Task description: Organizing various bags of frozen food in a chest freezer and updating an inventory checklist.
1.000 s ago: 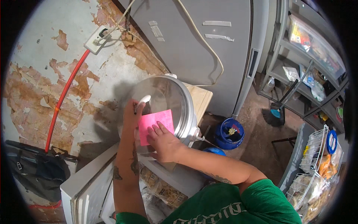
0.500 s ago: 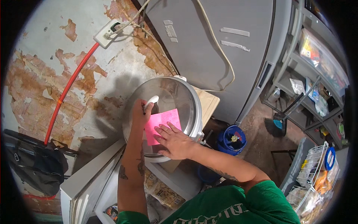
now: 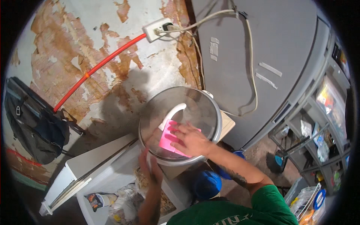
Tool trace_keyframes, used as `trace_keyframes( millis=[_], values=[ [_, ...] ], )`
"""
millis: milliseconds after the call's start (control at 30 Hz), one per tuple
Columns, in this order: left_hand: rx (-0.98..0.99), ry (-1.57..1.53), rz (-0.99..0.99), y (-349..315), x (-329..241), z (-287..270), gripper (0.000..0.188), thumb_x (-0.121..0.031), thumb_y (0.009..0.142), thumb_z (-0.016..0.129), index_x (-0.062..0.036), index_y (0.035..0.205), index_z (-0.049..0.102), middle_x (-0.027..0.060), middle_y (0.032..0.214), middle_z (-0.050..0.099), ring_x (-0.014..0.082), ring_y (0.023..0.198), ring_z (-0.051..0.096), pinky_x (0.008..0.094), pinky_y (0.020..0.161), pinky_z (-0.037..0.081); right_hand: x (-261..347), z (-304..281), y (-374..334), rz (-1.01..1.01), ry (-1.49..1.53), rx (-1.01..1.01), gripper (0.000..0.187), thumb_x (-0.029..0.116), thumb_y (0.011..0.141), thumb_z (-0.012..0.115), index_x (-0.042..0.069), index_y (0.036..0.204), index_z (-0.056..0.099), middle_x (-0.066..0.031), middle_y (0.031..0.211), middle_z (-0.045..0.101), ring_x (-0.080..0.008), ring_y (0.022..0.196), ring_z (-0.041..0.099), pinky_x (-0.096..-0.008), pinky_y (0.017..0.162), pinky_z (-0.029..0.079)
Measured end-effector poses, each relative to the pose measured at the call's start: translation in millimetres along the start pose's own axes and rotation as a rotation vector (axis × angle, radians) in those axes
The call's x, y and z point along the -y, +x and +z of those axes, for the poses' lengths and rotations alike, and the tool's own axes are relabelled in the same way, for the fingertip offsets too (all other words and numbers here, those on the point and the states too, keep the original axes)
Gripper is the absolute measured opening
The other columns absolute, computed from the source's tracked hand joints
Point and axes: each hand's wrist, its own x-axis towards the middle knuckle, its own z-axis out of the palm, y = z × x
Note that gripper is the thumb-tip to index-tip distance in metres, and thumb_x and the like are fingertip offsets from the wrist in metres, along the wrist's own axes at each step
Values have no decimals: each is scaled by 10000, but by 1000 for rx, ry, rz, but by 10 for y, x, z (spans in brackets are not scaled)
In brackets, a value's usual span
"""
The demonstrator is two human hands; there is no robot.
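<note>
A large round pot with a glass lid (image 3: pixel 195 103) stands in the middle, and a white curved handle (image 3: pixel 174 111) rises from the lid. On the glass, against the base of the handle, lies a pink sheet of paper (image 3: pixel 168 140). My right hand (image 3: pixel 190 139) rests flat over the paper, fingers spread, covering much of it. Blurred by motion, my left hand (image 3: pixel 150 167) is off the handle, just beyond the lid's near-left rim. Its fingers look stretched out, with nothing visible in them.
Below my left arm, an open chest freezer (image 3: pixel 88 198) holds bagged food, its white lid (image 3: pixel 71 174) raised. A grey refrigerator (image 3: pixel 232 75) stands behind the pot. A power outlet (image 3: pixel 155 30) with cords, a dark backpack (image 3: pixel 35 123), a blue container (image 3: pixel 207 184) and shelves (image 3: pixel 311 127) surround the spot.
My left hand has let go of the lid's handle and moved down toward the freezer. My right hand stays on the pink paper. The whole view has shifted and turned.
</note>
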Motion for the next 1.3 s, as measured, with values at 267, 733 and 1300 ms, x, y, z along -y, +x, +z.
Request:
trace_keyframes(
  millis=[267,733,1300],
  values=[
    [326,159,-152,-1541,-456,-668,226,-59,859,671,-30,1079,627,169,1174,665,381,1199,578,478,1042,427,-619,-1298,2142,-235,-774,-385,575,267,819,708,40,1315,527,-201,1415,476,-371,1288,460,-476,1078,385],
    [460,384,393,150,-38,235,437,-222,822,722,-55,1204,592,185,1344,576,430,1286,485,571,1088,309,-511,-2250,2334,-119,-1040,-170,137,163,806,599,56,770,675,-162,769,687,-338,746,677,-466,732,507],
    [205,177,254,-875,-1,-12,404,-259,926,606,-19,1250,583,210,1280,595,373,1228,501,540,1064,274,-377,-1420,211,-194,-794,-271,346,166,859,645,60,1188,631,-106,1166,621,-306,1133,562,-524,1147,312]
  ],
)
